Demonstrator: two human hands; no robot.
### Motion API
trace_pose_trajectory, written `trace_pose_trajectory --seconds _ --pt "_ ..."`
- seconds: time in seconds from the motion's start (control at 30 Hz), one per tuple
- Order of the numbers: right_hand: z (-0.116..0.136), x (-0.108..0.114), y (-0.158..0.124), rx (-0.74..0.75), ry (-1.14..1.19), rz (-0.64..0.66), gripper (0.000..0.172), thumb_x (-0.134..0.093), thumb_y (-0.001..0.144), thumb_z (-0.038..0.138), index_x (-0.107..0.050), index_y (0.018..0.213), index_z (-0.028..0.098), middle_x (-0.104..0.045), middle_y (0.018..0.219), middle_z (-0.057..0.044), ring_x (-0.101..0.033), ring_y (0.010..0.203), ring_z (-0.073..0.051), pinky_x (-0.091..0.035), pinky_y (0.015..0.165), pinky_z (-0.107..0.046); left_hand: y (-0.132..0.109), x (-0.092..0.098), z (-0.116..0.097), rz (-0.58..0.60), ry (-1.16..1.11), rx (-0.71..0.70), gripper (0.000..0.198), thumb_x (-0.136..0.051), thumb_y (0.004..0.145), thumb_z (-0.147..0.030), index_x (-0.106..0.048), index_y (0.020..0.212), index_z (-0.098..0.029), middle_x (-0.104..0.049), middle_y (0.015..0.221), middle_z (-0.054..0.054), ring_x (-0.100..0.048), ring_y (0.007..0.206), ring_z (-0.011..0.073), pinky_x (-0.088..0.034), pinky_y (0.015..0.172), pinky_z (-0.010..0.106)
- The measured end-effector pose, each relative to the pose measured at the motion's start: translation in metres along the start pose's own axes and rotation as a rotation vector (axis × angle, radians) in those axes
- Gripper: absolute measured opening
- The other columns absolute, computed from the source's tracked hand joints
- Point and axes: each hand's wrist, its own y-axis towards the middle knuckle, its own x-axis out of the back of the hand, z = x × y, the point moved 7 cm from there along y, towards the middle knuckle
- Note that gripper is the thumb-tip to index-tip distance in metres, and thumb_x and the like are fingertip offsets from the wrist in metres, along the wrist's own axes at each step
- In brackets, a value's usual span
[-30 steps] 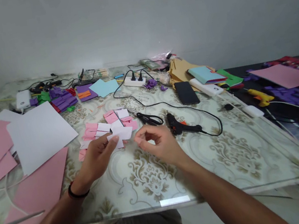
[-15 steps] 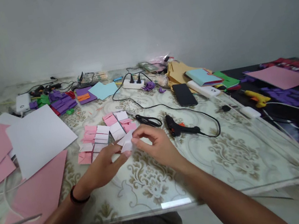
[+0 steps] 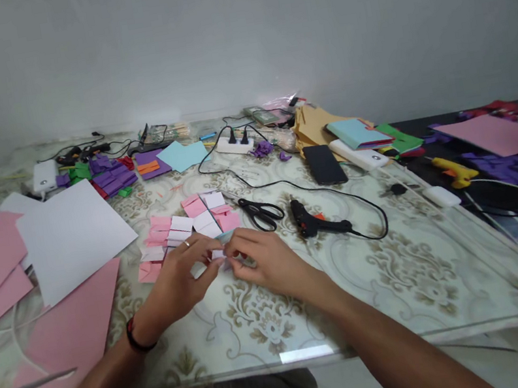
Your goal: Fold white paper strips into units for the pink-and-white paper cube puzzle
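Between my fingertips is a small piece of white paper (image 3: 218, 254), mostly covered by my fingers. My left hand (image 3: 190, 273) pinches it from the left, with a ring on one finger and a dark band at the wrist. My right hand (image 3: 264, 258) pinches its right edge. Just beyond my hands lie several folded pink and white paper pieces (image 3: 204, 224) in rows. Black-handled scissors (image 3: 262, 212) rest behind my right hand. Further right, a black glue gun (image 3: 316, 221) lies on its side with its cord curling away.
Large white paper (image 3: 74, 235) and pink sheets (image 3: 79, 323) cover the left side. A power strip (image 3: 234, 145), a dark phone (image 3: 324, 164) and coloured paper stacks (image 3: 358, 133) stand at the back. A yellow glue gun (image 3: 455, 172) lies on the darker surface at right.
My fingers have drawn closer together and now hide most of the white paper, whose flared folds showed before. The view has shifted slightly.
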Motion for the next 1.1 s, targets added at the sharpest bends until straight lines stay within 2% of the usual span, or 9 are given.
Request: trace_pose_trajectory --seconds 0.07,0.17,0.3,0.4,0.53,0.67,0.77,0.93,1.1 --pt "0.001 0.000 0.000 0.011 0.005 -0.003 0.011 -0.061 0.091 0.009 -0.059 0.088 0.019 -0.066 0.087 -0.004 -0.060 0.078 -0.018 -0.046 0.070 -0.029 -0.001 -0.004 0.004 0.053 0.008 0.037 0.018 -0.064 0.095 -0.007 -0.067 0.107 -0.020 -0.073 0.098 0.002 -0.067 0.079 0.0128 -0.054 0.075 0.025" --pt "0.003 0.004 0.000 0.009 0.042 -0.027 0.011 -0.061 0.091 0.010 -0.059 0.088 0.020 -0.065 0.086 -0.004 -0.061 0.079 -0.019 -0.047 0.072 -0.029 -0.003 -0.005 0.006 0.069 0.052 0.066 0.016 -0.065 0.094 -0.007 -0.068 0.101 -0.020 -0.074 0.090 0.000 -0.068 0.076 0.0129 -0.050 0.072 0.024" --pt "0.004 0.015 0.003 -0.017 0.119 -0.079 0.011 -0.060 0.096 0.014 -0.058 0.087 0.020 -0.062 0.086 -0.004 -0.060 0.084 -0.019 -0.047 0.078 -0.031 -0.002 0.002 0.010 -0.006 0.076 0.124 0.012 -0.067 0.093 -0.008 -0.065 0.094 -0.020 -0.071 0.084 -0.003 -0.067 0.073 0.0117 -0.048 0.069 0.022" --pt "0.005 0.019 0.004 -0.038 0.171 -0.080 0.015 -0.060 0.092 0.010 -0.056 0.084 0.021 -0.062 0.091 -0.005 -0.059 0.089 -0.020 -0.048 0.082 -0.032 0.000 0.009 0.010 -0.067 0.097 0.122 0.011 -0.067 0.094 -0.010 -0.063 0.092 -0.020 -0.068 0.082 -0.003 -0.065 0.071 0.0111 -0.048 0.068 0.022" --pt "-0.001 0.017 0.003 -0.102 0.211 -0.058 0.020 -0.062 0.083 0.003 -0.058 0.090 0.020 -0.062 0.098 -0.005 -0.059 0.091 -0.020 -0.048 0.084 -0.032 0.000 0.013 0.007 -0.108 0.107 0.074 0.012 -0.066 0.094 -0.008 -0.063 0.093 -0.020 -0.067 0.087 -0.001 -0.065 0.075 0.0118 -0.050 0.070 0.022" --pt "-0.010 0.016 0.002 -0.160 0.210 -0.077 0.018 -0.065 0.087 0.006 -0.062 0.099 0.019 -0.064 0.101 -0.005 -0.061 0.091 -0.019 -0.049 0.084 -0.033 -0.001 0.012 0.002 -0.117 0.129 0.001 0.015 -0.065 0.094 -0.005 -0.064 0.094 -0.020 -0.069 0.094 0.002 -0.070 0.090 0.0155 -0.053 0.077 0.024" --pt "-0.012 0.015 0.002 -0.153 0.190 -0.088 0.010 -0.066 0.091 0.010 -0.064 0.094 0.020 -0.067 0.097 -0.005 -0.062 0.095 -0.021 -0.049 0.088 -0.034 -0.002 0.011 0.000 -0.117 0.152 -0.009 0.016 -0.064 0.094 -0.004 -0.066 0.093 -0.020 -0.070 0.099 0.004 -0.071 0.097 0.0174 -0.055 0.082 0.026" --pt "-0.008 0.013 0.003 -0.109 0.213 -0.087 0.013 -0.066 0.091 0.008 -0.066 0.089 0.021 -0.068 0.090 -0.003 -0.064 0.090 -0.020 -0.050 0.085 -0.034 -0.001 0.008 -0.002 -0.090 0.124 -0.019 0.011 -0.070 0.094 -0.012 -0.071 0.101 -0.020 -0.071 0.113 0.008 -0.070 0.110 0.0211 -0.057 0.093 0.033" --pt "-0.003 0.009 0.002 -0.087 0.218 -0.094 0.014 -0.066 0.091 0.008 -0.066 0.088 0.021 -0.069 0.087 -0.003 -0.065 0.088 -0.020 -0.051 0.082 -0.033 -0.002 0.004 0.000 -0.078 0.124 -0.037 0.009 -0.070 0.095 -0.012 -0.073 0.096 -0.020 -0.069 0.114 0.008 -0.070 0.108 0.0214 -0.057 0.088 0.034"
